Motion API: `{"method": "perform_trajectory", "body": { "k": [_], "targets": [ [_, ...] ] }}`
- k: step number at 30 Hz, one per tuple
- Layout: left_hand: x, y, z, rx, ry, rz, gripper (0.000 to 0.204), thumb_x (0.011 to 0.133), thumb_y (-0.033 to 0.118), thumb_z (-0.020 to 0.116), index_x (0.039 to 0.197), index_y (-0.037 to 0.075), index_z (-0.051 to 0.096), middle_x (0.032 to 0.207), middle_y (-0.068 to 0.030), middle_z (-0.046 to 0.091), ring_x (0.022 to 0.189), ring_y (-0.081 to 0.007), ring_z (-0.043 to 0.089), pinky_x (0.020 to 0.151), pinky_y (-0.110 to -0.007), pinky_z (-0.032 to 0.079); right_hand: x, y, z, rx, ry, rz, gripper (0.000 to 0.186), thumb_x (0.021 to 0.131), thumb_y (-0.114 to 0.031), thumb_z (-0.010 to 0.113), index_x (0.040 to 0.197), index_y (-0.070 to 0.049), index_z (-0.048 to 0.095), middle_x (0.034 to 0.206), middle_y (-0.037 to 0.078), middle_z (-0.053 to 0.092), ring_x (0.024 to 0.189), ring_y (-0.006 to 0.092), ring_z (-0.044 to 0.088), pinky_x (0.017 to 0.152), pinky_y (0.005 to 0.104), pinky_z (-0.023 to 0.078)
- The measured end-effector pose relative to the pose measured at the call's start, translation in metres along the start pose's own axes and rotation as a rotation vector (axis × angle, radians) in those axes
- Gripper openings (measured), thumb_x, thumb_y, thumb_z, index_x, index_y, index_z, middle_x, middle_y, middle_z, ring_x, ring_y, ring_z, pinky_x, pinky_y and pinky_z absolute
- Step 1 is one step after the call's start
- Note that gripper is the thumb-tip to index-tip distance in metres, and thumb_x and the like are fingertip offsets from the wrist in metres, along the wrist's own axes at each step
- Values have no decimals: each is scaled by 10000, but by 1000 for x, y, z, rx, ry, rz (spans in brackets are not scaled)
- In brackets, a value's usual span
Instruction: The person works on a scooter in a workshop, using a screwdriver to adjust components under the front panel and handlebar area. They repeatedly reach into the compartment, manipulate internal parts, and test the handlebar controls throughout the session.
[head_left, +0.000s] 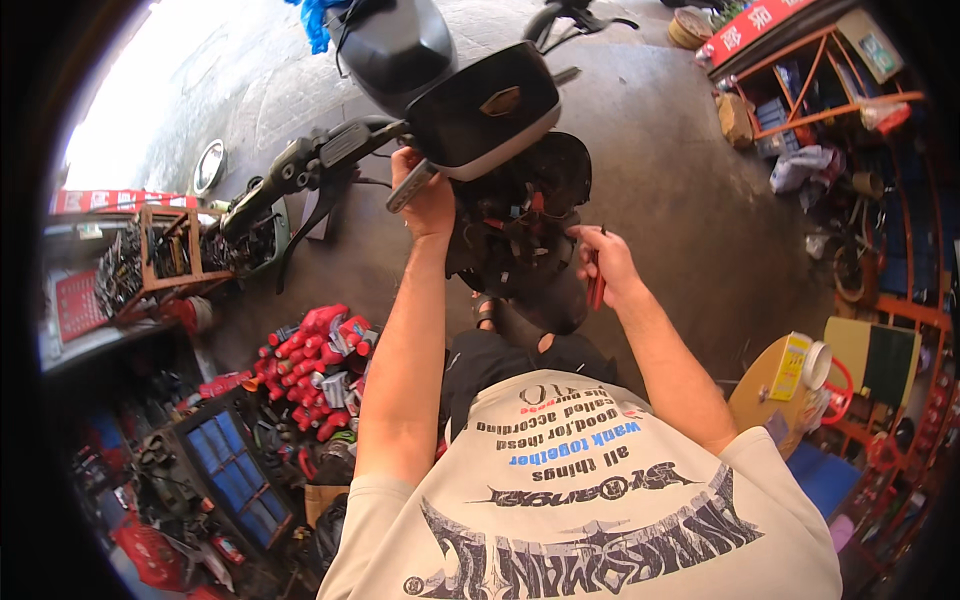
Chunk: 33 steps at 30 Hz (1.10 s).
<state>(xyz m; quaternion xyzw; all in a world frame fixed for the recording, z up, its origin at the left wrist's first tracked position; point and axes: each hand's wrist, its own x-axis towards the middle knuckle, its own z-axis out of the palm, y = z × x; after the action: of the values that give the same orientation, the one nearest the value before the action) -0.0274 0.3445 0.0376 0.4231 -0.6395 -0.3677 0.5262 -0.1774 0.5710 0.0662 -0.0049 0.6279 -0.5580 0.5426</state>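
Note:
In front of me stands a motorcycle with a black front cowl (490,105) above a dark cavity of exposed wires and red connectors (525,212). My left hand (432,205) is raised at the cowl's lower left edge, its fingers curled up beside a grey, stalk-like piece (411,186); that piece partly hides them, and what they grip cannot be made out. My right hand (612,268) is closed around a red-handled tool (597,287) to the right of the wiring. Its index finger points toward the cavity. The tool's working end is hidden.
A handlebar (325,150) with levers reaches left of the cowl, near a round mirror (208,167). Red bottles (312,365) are piled at lower left beside a blue-panelled case (232,470). Orange metal shelving (905,310) lines the right side, with a bagged bundle (803,168) nearby.

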Motion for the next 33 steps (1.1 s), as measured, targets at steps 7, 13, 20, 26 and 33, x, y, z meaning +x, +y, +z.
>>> {"method": "perform_trajectory", "body": {
  "k": [7, 13, 20, 26, 33],
  "targets": [
    [6, -45, -7, 308, -60, 195, 209, 830, 1, 592, 984, 22, 452, 855, -85, 562, 796, -194, 561, 741, -314, 450, -2, 74, -39, 170, -21, 217, 216, 905, -163, 520, 1021, -12, 623, 628, -6, 463, 433, 64, 371, 453, 255, 377],
    [23, -90, -41, 1145, -230, 137, 221, 903, 146, 582, 1045, -21, 606, 991, -157, 651, 925, -234, 626, 801, -353, 482, 1, 82, -38, 219, -41, 187, 132, 871, -173, 576, 863, -42, 593, 628, 3, 481, 431, 94, 388, 423, 271, 365],
    [16, -40, -32, 592, -216, -60, 357, 949, 247, 524, 1160, -27, 613, 1132, -142, 666, 978, -231, 646, 830, -350, 496, 24, 75, -6, 167, -54, 92, 115, 858, -157, 593, 898, -53, 620, 660, -9, 495, 519, 71, 432, 453, 250, 375],
    [-1, -4, 0, 580, -184, -144, 371, 975, 256, 469, 1164, -30, 611, 1130, -136, 662, 1006, -233, 627, 840, -351, 482, 52, 48, 40, 249, -14, -35, 137, 844, -148, 605, 931, -51, 646, 732, 9, 582, 553, 84, 492, 488, 253, 423],
    [11, -11, -16, 533, -288, -202, 394, 976, 276, 465, 1166, -45, 593, 1127, -106, 635, 1015, -187, 612, 826, -325, 491, 106, 26, 94, 223, 137, -325, 173, 798, -129, 635, 933, -47, 704, 782, 63, 683, 722, 133, 633, 631, 291, 499]
  ]
}}
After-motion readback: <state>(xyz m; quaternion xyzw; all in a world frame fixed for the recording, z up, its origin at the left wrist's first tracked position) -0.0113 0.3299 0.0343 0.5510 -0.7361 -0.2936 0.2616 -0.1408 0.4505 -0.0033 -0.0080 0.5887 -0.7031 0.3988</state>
